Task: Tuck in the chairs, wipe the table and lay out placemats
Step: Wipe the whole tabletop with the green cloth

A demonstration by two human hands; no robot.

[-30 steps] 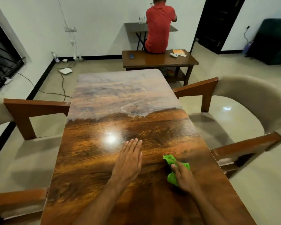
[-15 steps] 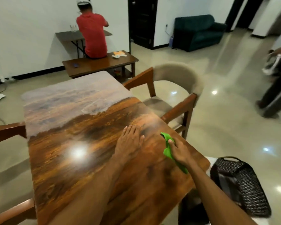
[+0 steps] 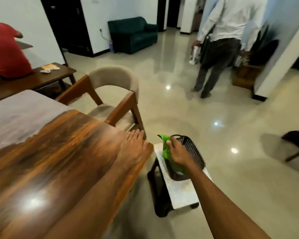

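Wiping step seeming finished. Right grip holding green cloth in curled fingers, hanging over basket just beside table. Left grip lying flat, fingers straight, on table corner. Next, likely: dropping cloth, fetching placemats.

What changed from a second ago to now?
The right hand carried the cloth off the table, rightward, to above the basket. The left hand slid to the table's right edge. Unchanged: grip on the cloth, left hand flat.
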